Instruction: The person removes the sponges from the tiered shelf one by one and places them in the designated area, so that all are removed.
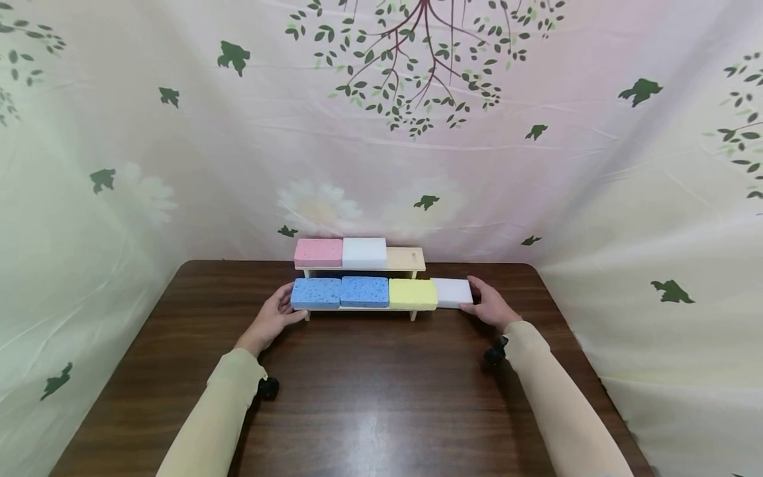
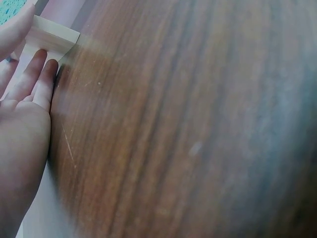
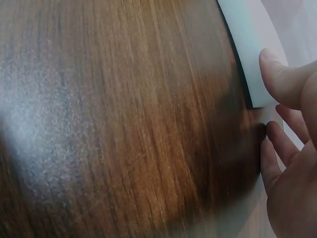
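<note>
Two blue sponges (image 1: 316, 293) and a yellow sponge (image 1: 412, 294) lie in a row on the front tier of a small wooden stand (image 1: 357, 309). At the row's right end a white sponge (image 1: 451, 293) sticks out past the tier. My right hand (image 1: 491, 306) pinches its outer end, thumb (image 3: 277, 79) along the front and fingers behind. My left hand (image 1: 273, 319) holds the outer end of the leftmost blue sponge, its thumb in front by the tier's corner. In the left wrist view, the lower fingers (image 2: 32, 74) reach beside the stand's end.
Behind, the stand's back tier (image 1: 405, 258) bears a pink sponge (image 1: 318, 252) and another white sponge (image 1: 364, 252), with bare wood at its right. The stand is at the far edge of a dark wooden table (image 1: 381, 391). A printed cloth (image 1: 357, 165) hangs around the back and sides.
</note>
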The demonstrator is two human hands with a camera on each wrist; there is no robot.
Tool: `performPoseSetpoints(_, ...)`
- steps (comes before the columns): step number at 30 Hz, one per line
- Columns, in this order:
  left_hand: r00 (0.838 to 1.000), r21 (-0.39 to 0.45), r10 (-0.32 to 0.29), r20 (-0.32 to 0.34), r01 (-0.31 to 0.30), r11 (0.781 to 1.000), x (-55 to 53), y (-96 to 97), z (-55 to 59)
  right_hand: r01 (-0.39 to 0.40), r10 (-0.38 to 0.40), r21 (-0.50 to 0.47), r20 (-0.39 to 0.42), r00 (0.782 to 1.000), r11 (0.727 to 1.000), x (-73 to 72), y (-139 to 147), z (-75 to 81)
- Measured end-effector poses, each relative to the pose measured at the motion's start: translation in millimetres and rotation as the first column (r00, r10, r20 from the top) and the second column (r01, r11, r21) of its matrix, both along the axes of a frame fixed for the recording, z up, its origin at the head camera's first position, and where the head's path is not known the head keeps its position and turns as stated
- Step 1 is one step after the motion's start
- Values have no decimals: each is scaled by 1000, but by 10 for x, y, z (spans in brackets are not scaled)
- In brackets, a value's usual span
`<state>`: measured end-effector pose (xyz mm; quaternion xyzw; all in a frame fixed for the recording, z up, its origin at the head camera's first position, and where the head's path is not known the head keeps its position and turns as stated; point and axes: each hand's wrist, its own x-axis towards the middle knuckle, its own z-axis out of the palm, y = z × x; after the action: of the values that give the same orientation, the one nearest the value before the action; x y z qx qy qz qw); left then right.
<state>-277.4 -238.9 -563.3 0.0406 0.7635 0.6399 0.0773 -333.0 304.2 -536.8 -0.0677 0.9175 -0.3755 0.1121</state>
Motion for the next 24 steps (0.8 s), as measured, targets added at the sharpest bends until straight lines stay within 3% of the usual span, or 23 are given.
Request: performPoseSetpoints(24, 1000, 2, 1, 4, -1, 1000, 5, -7, -1, 16, -16, 31, -5, 1000, 999, -23, -31, -33)
